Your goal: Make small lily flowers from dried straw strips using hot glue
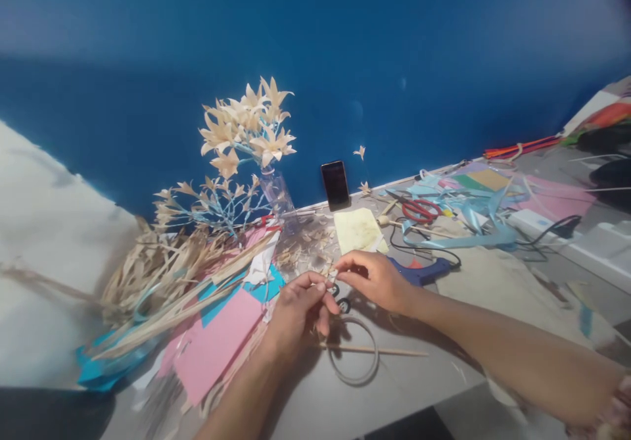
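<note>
My left hand [305, 302] and my right hand [372, 279] meet just above the work surface, fingertips pinched and almost touching. Whatever thin, pale piece lies between them is too small to name. Two small black rings, perhaps scissor handles [344, 305], show beside the left fingers; I cannot tell whether they touch the hand. Below lies a grey hoop [355, 382] across a thin wooden stick [404, 352]. A blue tool [421, 273], perhaps a glue gun, rests behind my right wrist. Beyond the fingers, pale scraps [310, 249] are scattered near a yellow paper [359, 229].
Cream flowers [269, 144] stand in a clear bottle [279, 196] against the blue wall [394, 45]. A phone [335, 185] leans there. Dried husks [162, 269] and pink sheets [219, 344] crowd the left. Red-handled scissors [421, 211] and blue ribbon [473, 236] lie right.
</note>
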`<action>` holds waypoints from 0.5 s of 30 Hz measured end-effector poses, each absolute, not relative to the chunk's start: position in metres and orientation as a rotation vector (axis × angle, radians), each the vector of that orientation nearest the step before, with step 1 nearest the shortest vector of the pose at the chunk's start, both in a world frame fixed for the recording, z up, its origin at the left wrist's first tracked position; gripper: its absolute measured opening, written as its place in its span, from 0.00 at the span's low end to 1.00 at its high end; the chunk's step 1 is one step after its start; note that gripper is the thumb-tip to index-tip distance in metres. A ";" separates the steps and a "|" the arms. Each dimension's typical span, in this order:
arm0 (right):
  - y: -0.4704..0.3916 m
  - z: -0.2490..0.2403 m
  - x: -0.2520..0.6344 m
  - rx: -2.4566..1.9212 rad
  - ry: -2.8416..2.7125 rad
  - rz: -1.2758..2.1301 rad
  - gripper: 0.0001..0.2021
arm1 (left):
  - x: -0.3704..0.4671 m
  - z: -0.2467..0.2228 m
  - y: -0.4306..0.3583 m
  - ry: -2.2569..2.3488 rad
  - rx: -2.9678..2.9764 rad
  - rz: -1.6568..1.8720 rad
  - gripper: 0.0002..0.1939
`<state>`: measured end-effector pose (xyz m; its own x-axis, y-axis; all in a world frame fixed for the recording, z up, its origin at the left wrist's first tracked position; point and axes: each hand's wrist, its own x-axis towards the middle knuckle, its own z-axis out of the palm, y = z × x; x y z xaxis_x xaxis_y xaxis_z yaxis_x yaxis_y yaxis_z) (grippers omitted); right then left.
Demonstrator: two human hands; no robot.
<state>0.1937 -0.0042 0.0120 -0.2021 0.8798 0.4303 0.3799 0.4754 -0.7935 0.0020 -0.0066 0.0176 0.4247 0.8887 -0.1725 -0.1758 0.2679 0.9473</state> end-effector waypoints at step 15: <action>-0.012 0.006 0.184 -1.043 -1.734 1.062 0.07 | 0.017 0.013 -0.015 1.016 1.083 1.006 0.14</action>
